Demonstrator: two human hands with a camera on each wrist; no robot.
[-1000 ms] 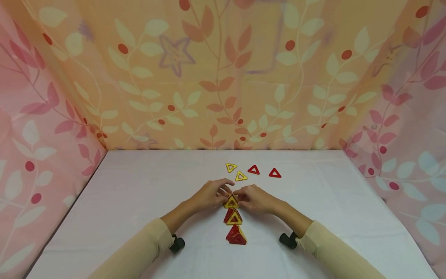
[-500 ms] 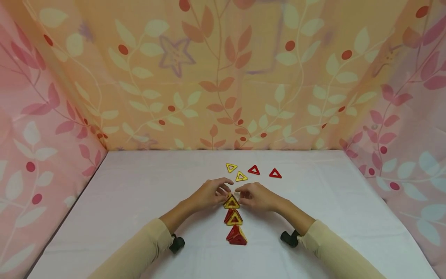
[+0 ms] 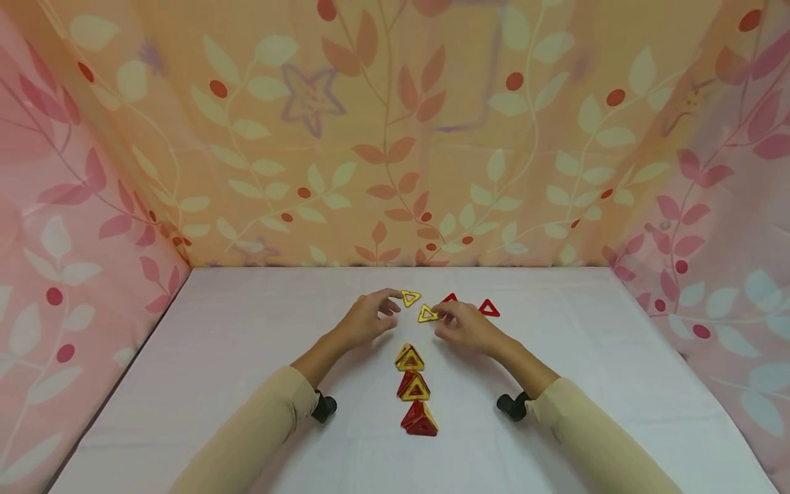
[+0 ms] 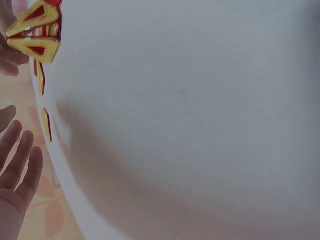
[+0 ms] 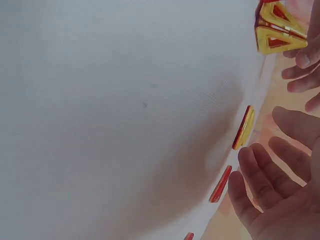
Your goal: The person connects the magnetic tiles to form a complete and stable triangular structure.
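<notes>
Two hands reach out past the row of three small pyramids that runs down the middle of the white table [image 3: 247,357]. The left hand [image 3: 364,321] hovers with fingers relaxed and slightly spread, its fingertips just beside the far yellow triangle [image 3: 409,298], holding nothing. The right hand [image 3: 464,326] has loosely bent fingers at the near yellow triangle [image 3: 426,314]; whether they touch it cannot be told from above. That hand partly covers one red triangle [image 3: 449,298], and a second red triangle [image 3: 488,308] lies flat just to its right. The farthest pyramid [image 3: 410,358] stands free behind the hands, with the middle pyramid [image 3: 415,386] and the nearest pyramid [image 3: 420,418] closer to the person. Wide bare table lies on both sides of the pyramid row, well apart from the table's side edges, and the leafy cloth wall [image 3: 395,137] rises at the far edge, a little beyond the flat triangles. A second ago both hands were closed in on the farthest pyramid; since then they have let go and moved forward to the flat triangles, while the three pyramids have stayed put.
</notes>
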